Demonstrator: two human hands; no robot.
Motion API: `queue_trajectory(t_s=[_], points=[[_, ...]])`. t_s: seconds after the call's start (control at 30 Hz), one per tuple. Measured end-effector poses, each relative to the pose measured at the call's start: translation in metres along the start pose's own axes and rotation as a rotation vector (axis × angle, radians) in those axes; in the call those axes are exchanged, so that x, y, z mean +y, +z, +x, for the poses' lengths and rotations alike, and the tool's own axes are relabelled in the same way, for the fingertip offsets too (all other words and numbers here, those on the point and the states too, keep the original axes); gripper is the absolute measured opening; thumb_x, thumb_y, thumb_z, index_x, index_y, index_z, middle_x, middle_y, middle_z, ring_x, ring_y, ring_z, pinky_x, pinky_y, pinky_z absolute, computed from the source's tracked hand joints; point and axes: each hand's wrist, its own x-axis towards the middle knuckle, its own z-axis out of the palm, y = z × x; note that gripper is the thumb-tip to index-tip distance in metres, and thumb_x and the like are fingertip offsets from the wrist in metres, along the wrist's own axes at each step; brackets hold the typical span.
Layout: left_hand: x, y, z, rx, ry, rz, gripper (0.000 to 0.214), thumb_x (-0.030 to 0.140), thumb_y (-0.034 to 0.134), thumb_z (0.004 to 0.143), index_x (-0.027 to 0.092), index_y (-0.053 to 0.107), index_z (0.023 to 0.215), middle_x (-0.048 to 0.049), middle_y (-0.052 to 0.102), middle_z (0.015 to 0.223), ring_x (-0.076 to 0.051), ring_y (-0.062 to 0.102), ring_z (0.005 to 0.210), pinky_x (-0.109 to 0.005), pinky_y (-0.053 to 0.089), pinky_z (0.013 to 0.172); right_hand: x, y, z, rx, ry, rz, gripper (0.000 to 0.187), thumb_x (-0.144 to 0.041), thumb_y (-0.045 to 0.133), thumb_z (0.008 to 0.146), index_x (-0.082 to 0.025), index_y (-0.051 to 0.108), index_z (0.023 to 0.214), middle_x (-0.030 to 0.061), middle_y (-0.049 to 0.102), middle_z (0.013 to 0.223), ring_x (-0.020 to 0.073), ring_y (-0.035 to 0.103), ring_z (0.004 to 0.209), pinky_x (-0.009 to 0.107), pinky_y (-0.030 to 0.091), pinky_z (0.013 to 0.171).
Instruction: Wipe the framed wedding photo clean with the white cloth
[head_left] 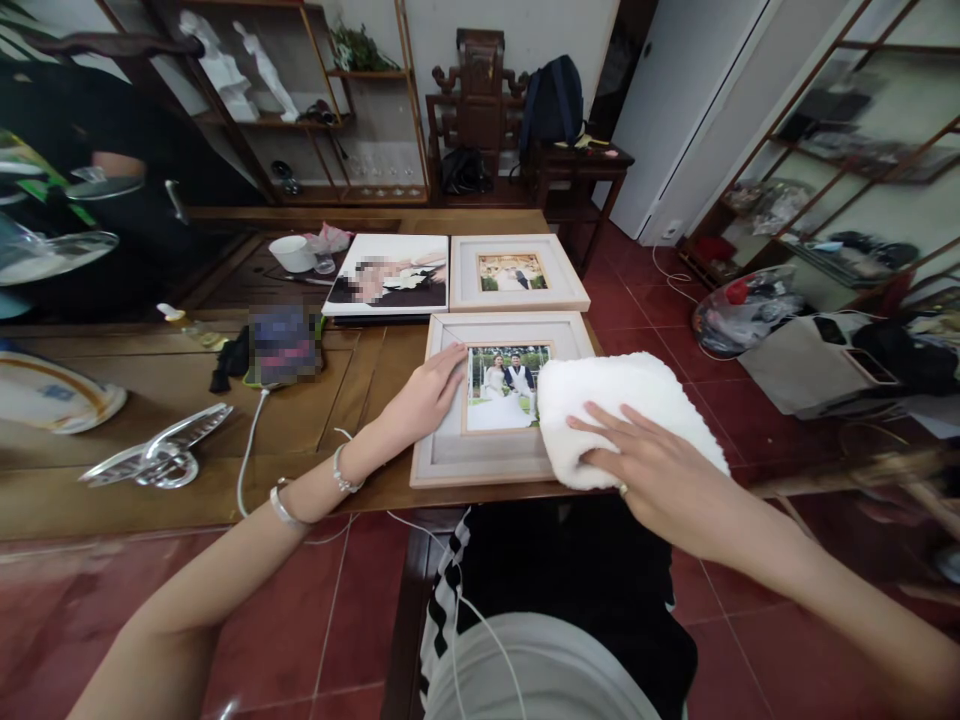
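Observation:
A light wood picture frame (439, 465) lies face up at the table's front edge, with a photo (504, 390) of a couple set in a wide pale mat. Over its left rim lies my left hand (427, 395), fingers stretched out and resting on the frame. My right hand (637, 460) has hold of a folded white fluffy cloth (637, 385), fingertips pressed into its fold. That cloth covers the frame's right side and hangs past it. Directly behind are a second pale frame (465, 275) and a white-topped photo panel (390, 250).
The wooden table (375, 375) also bears a silver winged ornament (161, 450), a dropper bottle (187, 325), a blurred device with a white cable (251, 445) and a white cup (292, 253). Beyond stands a carved chair (480, 90). A shelf rack (847, 150) is at right.

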Motion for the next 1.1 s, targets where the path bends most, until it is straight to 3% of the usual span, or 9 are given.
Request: queue_trajectory(t_s=[0.07, 0.17, 0.27, 0.4, 0.5, 0.57, 0.63, 0.8, 1.1], points=[[0.000, -0.001, 0.000, -0.012, 0.007, -0.001, 0.042, 0.030, 0.034, 0.097, 0.010, 0.050, 0.131, -0.0169, 0.052, 0.139, -0.026, 0.044, 0.134, -0.046, 0.035, 0.113, 0.015, -0.011, -0.003, 0.021, 0.024, 0.067, 0.055, -0.003, 0.042, 0.068, -0.027, 0.066, 0.111, 0.0035, 0.054, 0.139, 0.0265, 0.044, 0.133, 0.050, 0.041, 0.106], [0.001, -0.003, -0.002, -0.047, 0.021, -0.007, 0.045, 0.032, 0.038, 0.096, 0.011, 0.047, 0.134, -0.0174, 0.049, 0.141, -0.028, 0.042, 0.135, -0.048, 0.033, 0.113, 0.037, -0.025, -0.001, 0.126, 0.187, 0.171, 0.034, -0.016, 0.047, 0.079, -0.024, 0.064, 0.108, 0.0087, 0.071, 0.106, 0.0282, 0.067, 0.096, 0.043, 0.056, 0.078], [0.002, -0.005, -0.003, -0.092, 0.011, 0.013, 0.049, 0.034, 0.044, 0.094, 0.011, 0.043, 0.137, -0.0185, 0.045, 0.144, -0.029, 0.039, 0.137, -0.050, 0.032, 0.113, 0.053, -0.032, 0.011, 0.363, 0.348, 0.172, 0.025, -0.029, 0.059, 0.079, -0.021, 0.062, 0.103, 0.0100, 0.071, 0.091, 0.0273, 0.067, 0.072, 0.040, 0.055, 0.063], [0.003, -0.005, -0.005, -0.111, -0.005, 0.025, 0.049, 0.033, 0.045, 0.093, 0.013, 0.041, 0.138, -0.0180, 0.042, 0.146, -0.029, 0.037, 0.138, -0.050, 0.032, 0.113, 0.059, -0.037, 0.043, 0.583, 0.384, -0.046, 0.024, -0.016, 0.053, 0.079, -0.017, 0.061, 0.101, 0.0131, 0.069, 0.099, 0.0302, 0.067, 0.089, 0.042, 0.054, 0.075], [0.002, -0.004, -0.005, -0.107, -0.003, 0.022, 0.048, 0.033, 0.045, 0.094, 0.013, 0.041, 0.138, -0.0174, 0.041, 0.146, -0.028, 0.037, 0.138, -0.049, 0.032, 0.113, 0.053, -0.040, 0.082, 0.636, 0.196, -0.164, 0.037, 0.000, 0.041, 0.080, -0.011, 0.060, 0.110, 0.0194, 0.053, 0.135, 0.0306, 0.049, 0.126, 0.041, 0.048, 0.094], [0.000, -0.004, -0.005, -0.107, 0.007, 0.020, 0.048, 0.033, 0.045, 0.094, 0.012, 0.042, 0.137, -0.0178, 0.041, 0.146, -0.028, 0.037, 0.137, -0.048, 0.032, 0.113, 0.047, -0.037, 0.114, 0.587, 0.025, -0.193, 0.044, 0.006, 0.033, 0.083, -0.009, 0.059, 0.115, 0.0182, 0.031, 0.153, 0.0298, 0.026, 0.142, 0.042, 0.041, 0.104], [-0.001, -0.004, -0.004, -0.100, 0.019, 0.012, 0.047, 0.033, 0.045, 0.095, 0.011, 0.042, 0.136, -0.0183, 0.042, 0.145, -0.028, 0.037, 0.137, -0.047, 0.032, 0.114, 0.042, -0.028, 0.146, 0.489, -0.141, -0.233, 0.051, 0.011, 0.031, 0.081, -0.010, 0.057, 0.120, 0.0164, 0.028, 0.155, 0.0312, 0.021, 0.144, 0.048, 0.037, 0.107], [0.000, -0.003, -0.003, -0.093, 0.002, -0.007, 0.041, 0.030, 0.038, 0.097, 0.011, 0.044, 0.132, -0.0194, 0.050, 0.136, -0.030, 0.044, 0.131, -0.049, 0.038, 0.109, 0.030, 0.005, 0.194, 0.253, -0.404, -0.260, 0.055, 0.010, 0.043, 0.080, -0.015, 0.053, 0.128, 0.0133, 0.055, 0.134, 0.0260, 0.042, 0.132, 0.044, 0.037, 0.105], [-0.001, -0.002, -0.002, -0.083, 0.022, -0.008, 0.041, 0.030, 0.041, 0.096, 0.011, 0.047, 0.131, -0.0180, 0.050, 0.138, -0.029, 0.045, 0.130, -0.048, 0.037, 0.110, 0.031, 0.009, 0.175, 0.230, -0.260, -0.272, 0.054, 0.005, 0.040, 0.083, -0.019, 0.056, 0.128, 0.0122, 0.062, 0.121, 0.0281, 0.052, 0.117, 0.041, 0.040, 0.094]])
